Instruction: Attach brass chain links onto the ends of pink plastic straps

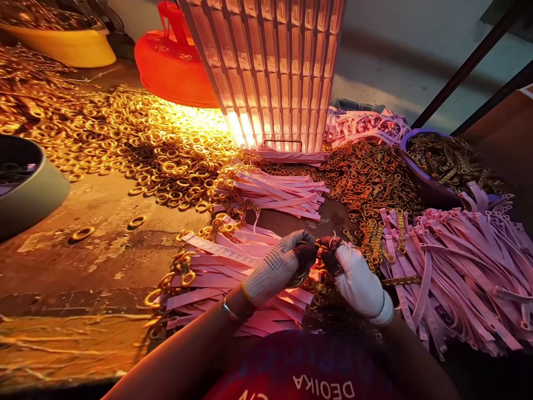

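Observation:
My left hand (280, 265), in a grey dotted glove with dark fingertips, is closed with its fingers pinched together. Facing it, my right hand (358, 280) in a white glove with dark fingertips is pinched too. The fingertips nearly meet in front of my body, and whatever small piece they hold is hidden between them. Beneath and left of my left hand lies a bundle of pink straps (204, 278) with brass rings at their left ends. Past the hands rests another bundle of pink straps (283, 191).
Loose brass rings (166, 150) cover the left back under a red lamp (177, 69), beside an upright ribbed panel (278, 72). Brass links (370, 178) and loose pink straps (453, 266) are heaped right, near a purple basin (416, 161). A grey-green tub (45, 189) stands left.

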Demonstrator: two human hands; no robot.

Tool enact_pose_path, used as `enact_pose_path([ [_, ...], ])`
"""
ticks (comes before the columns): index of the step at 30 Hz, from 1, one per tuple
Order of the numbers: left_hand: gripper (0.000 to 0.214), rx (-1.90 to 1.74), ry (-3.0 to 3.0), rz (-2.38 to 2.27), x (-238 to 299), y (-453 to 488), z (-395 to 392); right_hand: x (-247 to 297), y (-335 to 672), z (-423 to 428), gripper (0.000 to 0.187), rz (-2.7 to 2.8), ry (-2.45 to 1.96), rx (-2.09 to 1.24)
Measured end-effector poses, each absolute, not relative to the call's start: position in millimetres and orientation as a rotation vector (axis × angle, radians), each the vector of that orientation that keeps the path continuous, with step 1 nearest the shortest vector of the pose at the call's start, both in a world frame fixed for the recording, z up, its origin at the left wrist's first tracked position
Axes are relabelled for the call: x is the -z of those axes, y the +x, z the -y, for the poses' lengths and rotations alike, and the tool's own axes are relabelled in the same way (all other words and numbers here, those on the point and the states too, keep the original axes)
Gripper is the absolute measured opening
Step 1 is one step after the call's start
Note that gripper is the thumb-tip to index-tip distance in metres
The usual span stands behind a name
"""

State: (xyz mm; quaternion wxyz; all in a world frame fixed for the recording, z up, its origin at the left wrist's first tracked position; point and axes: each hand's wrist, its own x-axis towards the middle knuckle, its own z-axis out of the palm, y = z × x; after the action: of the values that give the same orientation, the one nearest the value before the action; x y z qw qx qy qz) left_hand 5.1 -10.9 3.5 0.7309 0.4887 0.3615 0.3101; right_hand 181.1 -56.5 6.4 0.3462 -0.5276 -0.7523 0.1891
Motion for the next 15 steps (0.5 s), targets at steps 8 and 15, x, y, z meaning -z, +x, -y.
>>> enact_pose_path([
  [8,0.023,-0.584,1.185,-0.804,-12.4,5.4,8.2,-9.0,183.2,53.6,0.007,2.165,-1.904,-0.183],
  [15,0.023,-0.767,0.847,-0.783,6.5,21.3,4.6,-9.5,167.7,56.8,0.011,2.251,-1.971,0.029],
])
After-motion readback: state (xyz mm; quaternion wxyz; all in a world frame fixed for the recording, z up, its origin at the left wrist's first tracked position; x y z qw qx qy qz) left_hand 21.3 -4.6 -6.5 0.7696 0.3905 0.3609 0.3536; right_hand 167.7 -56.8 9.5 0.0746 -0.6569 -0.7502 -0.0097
